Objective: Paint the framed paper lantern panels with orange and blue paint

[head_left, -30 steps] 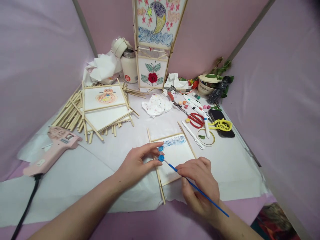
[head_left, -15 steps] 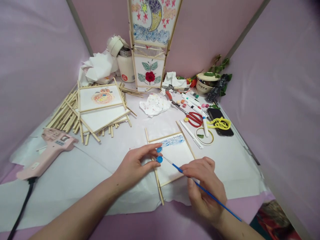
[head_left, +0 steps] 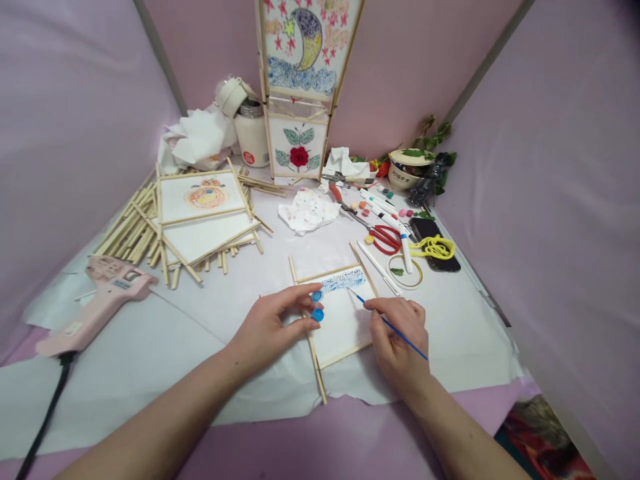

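Between thumb and fingers, my left hand (head_left: pixel 285 317) pinches a small blue paint pot (head_left: pixel 318 314) with its lid (head_left: pixel 317 297) open, over the left side of a stick-framed white panel (head_left: pixel 340 327). My right hand (head_left: pixel 400 333) grips a thin blue paintbrush (head_left: pixel 395 328) like a pen. The brush tip rests at or just over the lower edge of a band of blue dabs (head_left: pixel 343 281) along the panel's top. Below that band the panel is white.
A pink glue gun (head_left: pixel 107 297) and a pile of sticks (head_left: pixel 133 230) lie left. Behind stand decorated panels (head_left: pixel 300 147) and a bottle (head_left: pixel 251 137). Crumpled tissue (head_left: pixel 309 211), red-handled scissors (head_left: pixel 386 239), markers (head_left: pixel 405 250), a tape roll (head_left: pixel 417 277) and a phone (head_left: pixel 447 262) lie beyond and right.
My right hand has moved the brush away from the paint pot, up to the blue band on the panel. My left hand holds the pot in nearly the same place.
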{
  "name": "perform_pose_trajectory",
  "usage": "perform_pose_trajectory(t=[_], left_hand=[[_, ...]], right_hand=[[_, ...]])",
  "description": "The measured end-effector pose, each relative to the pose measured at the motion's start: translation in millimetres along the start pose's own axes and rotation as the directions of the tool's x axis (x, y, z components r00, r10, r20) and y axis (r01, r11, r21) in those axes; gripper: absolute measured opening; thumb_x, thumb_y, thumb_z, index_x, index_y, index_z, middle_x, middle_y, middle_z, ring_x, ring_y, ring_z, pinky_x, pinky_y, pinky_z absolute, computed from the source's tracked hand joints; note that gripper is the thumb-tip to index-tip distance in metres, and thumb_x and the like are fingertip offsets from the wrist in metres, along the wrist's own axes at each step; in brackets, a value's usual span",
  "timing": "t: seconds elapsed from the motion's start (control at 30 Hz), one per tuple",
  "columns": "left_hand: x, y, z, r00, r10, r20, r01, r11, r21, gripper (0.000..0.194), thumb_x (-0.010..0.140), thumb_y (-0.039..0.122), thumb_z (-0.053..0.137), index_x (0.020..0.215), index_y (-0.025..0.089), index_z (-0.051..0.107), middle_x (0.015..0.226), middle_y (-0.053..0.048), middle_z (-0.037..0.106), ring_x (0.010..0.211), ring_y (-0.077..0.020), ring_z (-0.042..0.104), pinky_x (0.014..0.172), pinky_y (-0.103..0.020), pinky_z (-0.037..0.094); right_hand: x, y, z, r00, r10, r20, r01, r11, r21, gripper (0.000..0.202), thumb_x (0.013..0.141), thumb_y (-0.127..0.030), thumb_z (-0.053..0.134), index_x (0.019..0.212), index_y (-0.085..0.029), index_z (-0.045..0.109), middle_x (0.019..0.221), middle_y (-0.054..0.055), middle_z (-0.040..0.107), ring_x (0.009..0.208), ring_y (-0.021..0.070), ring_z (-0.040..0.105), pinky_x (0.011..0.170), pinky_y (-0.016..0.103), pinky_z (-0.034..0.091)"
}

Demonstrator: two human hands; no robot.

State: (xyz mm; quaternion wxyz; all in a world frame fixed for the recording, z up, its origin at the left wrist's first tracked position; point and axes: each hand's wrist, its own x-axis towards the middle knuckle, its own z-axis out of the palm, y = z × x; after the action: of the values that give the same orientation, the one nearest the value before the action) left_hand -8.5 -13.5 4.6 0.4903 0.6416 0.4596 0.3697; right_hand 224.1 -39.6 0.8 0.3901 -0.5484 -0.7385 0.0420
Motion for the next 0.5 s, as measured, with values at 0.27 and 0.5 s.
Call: perform_pose_trajectory(t=[0.27,0.5], left_hand=[[1.2,-1.4,0.7,1.000,0.012,-0.008,-0.012,1.000,-0.024,0.046,0.078,0.018,0.073,0.123,0.025,0.063,0.097,-0.001,0.074,0.096,-0.0197,0.070,0.092,-0.033,0.053],[0.0,-1.3,-0.6,1.000,0.001,-0.002,-0.001,1.000,-0.026,0.047,0.078,0.019,0.073,0.123,0.024,0.063,0.097,-0.002,0.074,0.097,-0.0207,0.070,0.093,-0.033,0.053]], right_hand=[[-1.1,-3.5,2.4,0.998,-0.049,0.044,0.048,0.998,0.031,0.017,0.089,-0.012,0.048,0.093,-0.023,0.061,0.082,0.000,0.068,0.078,0.0162,0.061,0.082,0.038,0.033],[0.6,-7.5,2.7,0.995,-0.075,0.059,0.072,0.996,0.054,0.016,0.089,-0.012,0.049,0.092,-0.022,0.060,0.082,0.000,0.067,0.077,0.0155,0.061,0.081,0.038,0.033]])
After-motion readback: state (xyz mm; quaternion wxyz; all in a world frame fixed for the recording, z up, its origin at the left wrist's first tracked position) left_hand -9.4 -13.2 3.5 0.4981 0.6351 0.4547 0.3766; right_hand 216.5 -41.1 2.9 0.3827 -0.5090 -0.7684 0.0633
